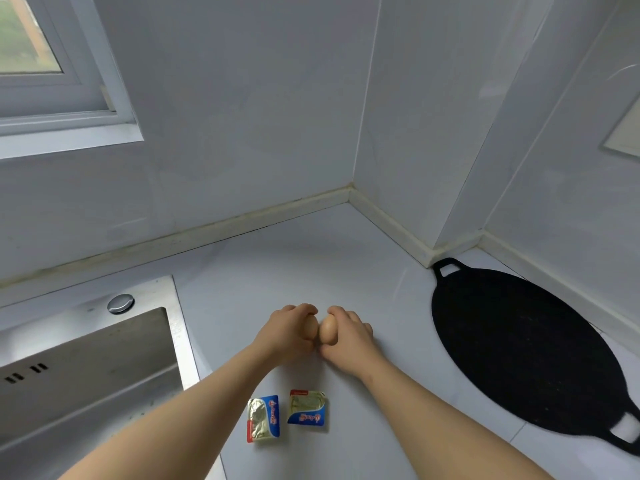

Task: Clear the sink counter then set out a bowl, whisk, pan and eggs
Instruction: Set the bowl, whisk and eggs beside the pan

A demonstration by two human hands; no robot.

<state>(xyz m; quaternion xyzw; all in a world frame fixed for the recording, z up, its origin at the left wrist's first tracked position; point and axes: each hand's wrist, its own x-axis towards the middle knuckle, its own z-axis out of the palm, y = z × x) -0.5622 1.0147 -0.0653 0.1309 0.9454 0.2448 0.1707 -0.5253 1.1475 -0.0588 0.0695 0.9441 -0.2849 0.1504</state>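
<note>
So, watching the head cam feed from my end: both hands are low in the middle of the frame, side by side on the pale counter (294, 258), and each one has a brown egg in it. The left hand (284, 337) has its fingers curled over the top of the left egg (309, 328) with the thumb underneath, so that grip is closed around the egg. The right hand (351, 336) does the same on the right egg (328, 330), fingers over and thumb tucked below. The two eggs sit right next to each other, pretty much touching, in the gap between the hands. I can't tell whether they rest on the counter or are held just above it, since the hands hide the undersides. Toward the bottom of the frame, between the two forearms, two small foil portions lie flat on the counter: the left butter packet (264, 418) and the right butter packet (307, 407), close together but not touching (blue and red print, text too small to read). Over on the right side of the frame the black pan (519, 355) lies flat on the counter, a loop handle at each end, its far handle nearly at the wall corner. The steel sink (86, 368) fills the lower left, with a round metal cap (120, 303) on its back rim. A window (38, 46) sits in the upper left.
</note>
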